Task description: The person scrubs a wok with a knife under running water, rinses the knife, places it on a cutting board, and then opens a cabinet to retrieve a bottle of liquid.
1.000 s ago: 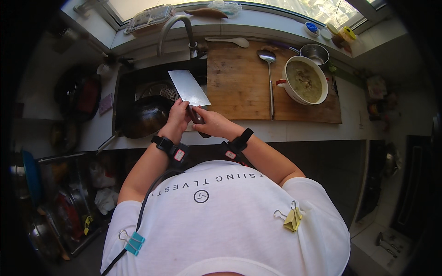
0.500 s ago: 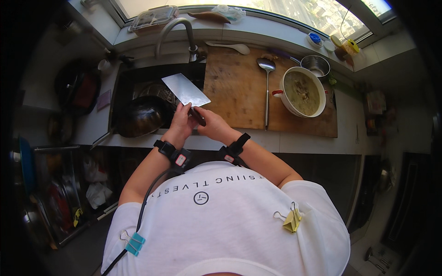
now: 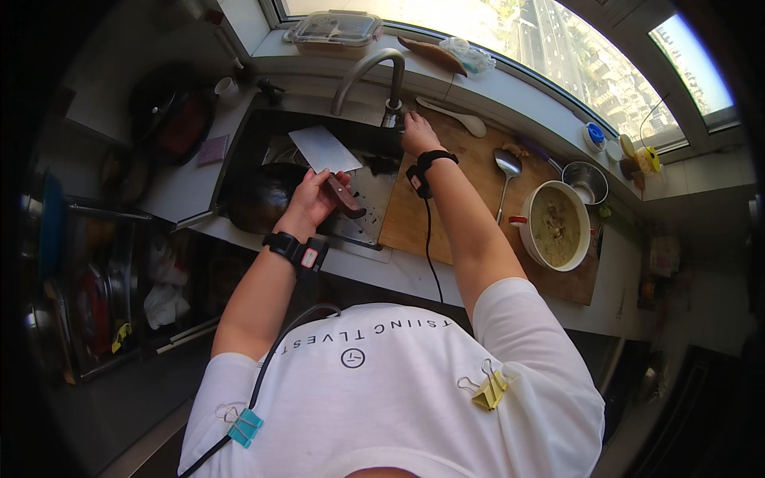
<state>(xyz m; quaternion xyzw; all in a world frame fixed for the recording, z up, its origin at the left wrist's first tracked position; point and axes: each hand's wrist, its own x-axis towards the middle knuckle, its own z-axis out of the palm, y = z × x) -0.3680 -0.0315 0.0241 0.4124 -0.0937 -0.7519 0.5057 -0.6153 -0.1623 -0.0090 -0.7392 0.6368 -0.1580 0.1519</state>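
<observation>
My left hand [image 3: 313, 199] is closed around a cleaver [image 3: 325, 150] where the blade meets the brown handle. The broad metal blade is held over the dark sink [image 3: 369, 209], and the handle's end points toward the right. Just right of the base of the curved metal faucet [image 3: 396, 73], my right hand [image 3: 421, 134] has its fingers closed at the faucet's lever, which they mostly cover. A dark wok [image 3: 263, 197] rests tilted in the sink, close beside my left hand. Dark scraps lie on the sink's metal surface.
A wooden cutting board [image 3: 470, 215] spans the counter on the right. On it are a pot of soup [image 3: 554, 227], a metal spatula [image 3: 507, 169], a white spoon [image 3: 454, 118] and a small metal pan [image 3: 586, 183]. A lidded container [image 3: 335, 33] stands on the windowsill.
My right hand has let go of the cleaver handle and moved forward to the faucet. My left hand keeps the cleaver over the sink. The view has turned, shifting the counter.
</observation>
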